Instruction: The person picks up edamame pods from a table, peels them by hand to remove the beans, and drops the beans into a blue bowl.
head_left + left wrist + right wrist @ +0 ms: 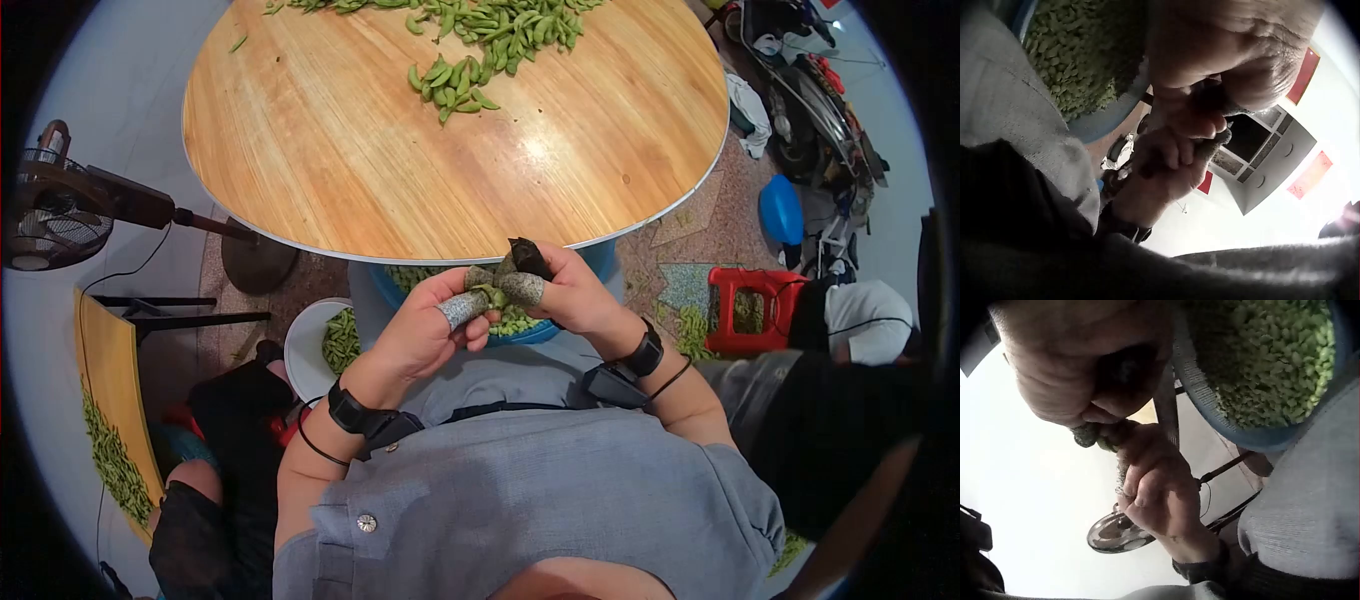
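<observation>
Speckled floor (715,220) runs beneath it all, and here's the big round wooden desk (330,140), its soybean pods (525,28) heaped toward the far side. Nearer the body sits the blue tub (1260,440) of shelled beans (1272,362), right below the hands; a white bucket (303,345) of pods stands to the left. Now the hands: left hand (420,325) and right hand (575,290) meet over the tub, each grip pinched together on one green pod (494,297). It lies right between the two wrapped thumbs, so neither hand is clearly nearer! Its long axis? Can't call it, the fingers cover too much. But the tub's opening lies straight under that pinch.
</observation>
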A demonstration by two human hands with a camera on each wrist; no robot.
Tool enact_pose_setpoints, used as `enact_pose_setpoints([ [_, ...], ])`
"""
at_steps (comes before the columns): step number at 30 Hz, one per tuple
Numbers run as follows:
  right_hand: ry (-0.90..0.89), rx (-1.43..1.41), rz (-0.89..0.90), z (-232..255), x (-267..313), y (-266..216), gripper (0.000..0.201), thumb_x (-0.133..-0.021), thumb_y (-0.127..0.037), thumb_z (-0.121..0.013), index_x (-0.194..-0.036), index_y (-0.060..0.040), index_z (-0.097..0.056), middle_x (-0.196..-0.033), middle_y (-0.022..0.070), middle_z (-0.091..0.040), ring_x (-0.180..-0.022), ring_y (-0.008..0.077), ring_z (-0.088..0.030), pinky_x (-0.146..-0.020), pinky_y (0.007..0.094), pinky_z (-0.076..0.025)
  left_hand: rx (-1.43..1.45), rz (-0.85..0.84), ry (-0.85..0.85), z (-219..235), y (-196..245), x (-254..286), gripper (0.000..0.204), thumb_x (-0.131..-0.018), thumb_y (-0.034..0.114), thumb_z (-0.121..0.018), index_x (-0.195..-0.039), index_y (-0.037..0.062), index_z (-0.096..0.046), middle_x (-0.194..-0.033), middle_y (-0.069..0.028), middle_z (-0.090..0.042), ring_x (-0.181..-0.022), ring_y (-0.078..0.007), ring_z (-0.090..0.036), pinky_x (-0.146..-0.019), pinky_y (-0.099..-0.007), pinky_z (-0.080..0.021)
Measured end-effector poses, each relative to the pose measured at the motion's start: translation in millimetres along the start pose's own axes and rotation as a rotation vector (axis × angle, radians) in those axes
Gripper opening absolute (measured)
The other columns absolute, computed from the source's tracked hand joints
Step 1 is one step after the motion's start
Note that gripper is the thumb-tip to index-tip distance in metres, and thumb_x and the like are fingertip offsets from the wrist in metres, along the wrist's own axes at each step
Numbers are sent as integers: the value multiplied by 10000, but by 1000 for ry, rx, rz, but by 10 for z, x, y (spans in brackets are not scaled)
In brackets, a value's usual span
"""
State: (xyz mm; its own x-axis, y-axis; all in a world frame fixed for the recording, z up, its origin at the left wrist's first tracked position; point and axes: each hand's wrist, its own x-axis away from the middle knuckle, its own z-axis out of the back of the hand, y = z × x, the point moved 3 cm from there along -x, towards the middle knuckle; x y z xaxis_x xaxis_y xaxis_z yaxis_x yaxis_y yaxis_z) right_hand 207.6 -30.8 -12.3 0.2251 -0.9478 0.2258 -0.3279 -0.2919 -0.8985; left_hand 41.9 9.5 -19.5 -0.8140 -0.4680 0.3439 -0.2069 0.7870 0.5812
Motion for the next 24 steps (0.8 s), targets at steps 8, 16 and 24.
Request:
enact_pose_setpoints([
  [8,105,129,54,44,78,93,218,-895,-100,-591,-1097,-19,-573,-932,-20,-604,-825,54,-534,-707,219,-446,-472,-77,119,22,-7,-14,176,-922,129,-535,-1060,26,-569,-789,-31,-615,-603,-85,-561,-509,-208,-430],
  [16,83,125,222,134,202,213,255,-889,-67,-599,-1133,-6,-558,-1042,24,-622,-936,81,-557,-817,254,-466,19,182,-28,19,-198,-92,97,-927,90,-498,-971,48,-573,-778,-24,-610,-602,-98,-563,-537,-222,-458],
  [24,292,152,62,143,230,365,235,-851,-54,-618,-1074,10,-576,-987,21,-633,-879,82,-567,-774,254,-476,-1105,-394,140,66,-171,-151,224,-842,-25,-503,-1049,-17,-586,-895,-52,-659,-822,-127,-596,-756,-244,-478],
])
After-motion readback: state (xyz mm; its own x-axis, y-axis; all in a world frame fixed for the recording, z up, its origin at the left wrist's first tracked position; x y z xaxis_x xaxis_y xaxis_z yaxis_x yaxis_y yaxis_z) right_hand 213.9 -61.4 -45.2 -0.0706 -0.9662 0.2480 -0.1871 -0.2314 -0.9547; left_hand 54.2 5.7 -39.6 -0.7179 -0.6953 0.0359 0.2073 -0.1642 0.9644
